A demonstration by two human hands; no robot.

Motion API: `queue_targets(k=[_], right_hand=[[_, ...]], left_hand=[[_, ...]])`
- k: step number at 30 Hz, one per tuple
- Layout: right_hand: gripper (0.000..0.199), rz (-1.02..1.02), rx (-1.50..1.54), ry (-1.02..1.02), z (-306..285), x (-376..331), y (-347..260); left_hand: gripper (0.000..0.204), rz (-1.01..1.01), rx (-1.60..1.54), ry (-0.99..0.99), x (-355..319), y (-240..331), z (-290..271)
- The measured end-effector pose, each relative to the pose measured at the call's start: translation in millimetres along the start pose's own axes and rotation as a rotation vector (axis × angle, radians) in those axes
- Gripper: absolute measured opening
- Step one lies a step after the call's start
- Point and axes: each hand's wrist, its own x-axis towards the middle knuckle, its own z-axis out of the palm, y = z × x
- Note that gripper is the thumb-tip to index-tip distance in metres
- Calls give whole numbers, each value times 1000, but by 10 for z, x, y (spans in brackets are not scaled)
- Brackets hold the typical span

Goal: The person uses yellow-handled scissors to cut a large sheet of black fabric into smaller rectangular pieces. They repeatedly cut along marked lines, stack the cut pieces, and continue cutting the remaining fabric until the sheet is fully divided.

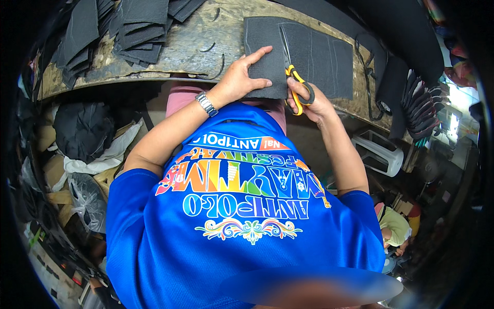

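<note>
My right hand (315, 103) grips yellow-and-black scissors (291, 73) by their handles. The long blades point away from me and lie along a line in a dark grey felt-like sheet (327, 64). Left of the blades, a panel (263, 36) of the same material appears cut apart from the sheet along its near part. My left hand (237, 80) rests on this panel with thumb and forefinger spread; its other fingers are partly hidden. Pale marked lines run across the sheet on the right.
The worn wooden table (190, 51) carries stacks of dark cut pieces (139, 31) at the far left. Black cord (366, 62) lies at its right end, near a dark roll (393, 85). Below are a white plastic stool (381, 154) and a black bundle (82, 131). Another person (396, 226) is at lower right.
</note>
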Motion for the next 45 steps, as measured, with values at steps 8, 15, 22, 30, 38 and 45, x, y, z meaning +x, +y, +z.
queue_targets(k=[8, 15, 22, 30, 38, 45], right_hand=[[50, -4, 62, -9, 58, 46, -118], [48, -92, 30, 78, 16, 196, -96], [39, -244, 211, 51, 159, 8, 35], [33, -212, 192, 62, 268, -209, 254], [36, -192, 361, 311, 80, -444, 598], [39, -57, 616, 253, 137, -363, 826]], left_hand=[[81, -33, 6, -22, -35, 53, -26], [72, 21, -72, -49, -56, 72, 19], [47, 244, 375, 47, 65, 548, -830], [73, 317, 1196, 464, 352, 1118, -2203], [82, -114, 36, -94, 384, 338, -718], [88, -280, -504, 32, 400, 61, 144]])
